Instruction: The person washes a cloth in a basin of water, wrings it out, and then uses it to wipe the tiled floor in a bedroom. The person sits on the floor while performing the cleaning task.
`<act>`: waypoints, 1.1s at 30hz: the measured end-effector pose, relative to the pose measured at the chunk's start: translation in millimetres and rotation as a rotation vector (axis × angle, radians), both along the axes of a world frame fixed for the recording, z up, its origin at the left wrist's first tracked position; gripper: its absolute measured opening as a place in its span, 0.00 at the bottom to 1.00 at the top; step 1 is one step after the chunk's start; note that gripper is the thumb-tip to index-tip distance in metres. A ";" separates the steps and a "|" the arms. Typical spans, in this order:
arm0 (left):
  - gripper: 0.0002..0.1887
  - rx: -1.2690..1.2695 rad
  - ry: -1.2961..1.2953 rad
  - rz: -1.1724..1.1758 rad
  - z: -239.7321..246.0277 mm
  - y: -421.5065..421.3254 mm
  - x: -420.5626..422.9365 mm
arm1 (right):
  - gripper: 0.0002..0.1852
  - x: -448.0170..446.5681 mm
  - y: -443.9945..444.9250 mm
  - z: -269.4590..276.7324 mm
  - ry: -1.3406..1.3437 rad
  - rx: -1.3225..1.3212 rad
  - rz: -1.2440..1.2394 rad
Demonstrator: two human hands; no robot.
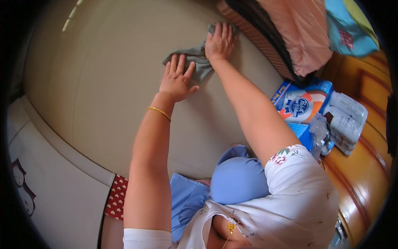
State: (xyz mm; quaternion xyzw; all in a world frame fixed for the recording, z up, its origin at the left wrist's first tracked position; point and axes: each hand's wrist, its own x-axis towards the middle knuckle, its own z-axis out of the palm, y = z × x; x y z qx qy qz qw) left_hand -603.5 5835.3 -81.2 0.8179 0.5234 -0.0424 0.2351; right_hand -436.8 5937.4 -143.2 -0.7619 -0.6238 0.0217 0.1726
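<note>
A damp-looking grey-green cloth (203, 69) lies crumpled on the beige tiled floor (108, 93). Under my right hand (220, 43) the cloth is bunched and held down, its edge showing past the fingertips. My left hand (178, 80), with a gold bangle (159, 112) on the wrist, rests flat with spread fingers on the cloth's near left part; its thumb points off to the right. Both arms reach forward from my body. My bent knee in blue trousers (239, 180) is below them.
Right of my right hand stands a brown ribbed item with a black edge (264, 40), a pink plastic bag (300, 34) on it. A blue printed carton (298, 102) and clear plastic packaging (346, 118) sit beside wooden furniture (357, 174). White panelling (62, 174) borders the left.
</note>
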 end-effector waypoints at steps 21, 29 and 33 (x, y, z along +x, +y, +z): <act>0.22 -0.241 -0.276 -0.246 9.7 -195.2 85.7 | 0.28 101.0 -277.6 20.7 0.125 -0.156 -0.221; 0.32 -0.117 -0.228 -0.123 10.7 -117.3 165.6 | 0.20 163.3 -161.8 16.1 0.184 0.103 -0.663; 0.33 -0.043 -0.154 -0.185 0.7 -111.7 178.6 | 0.23 179.0 -131.3 7.4 -0.083 0.033 -0.643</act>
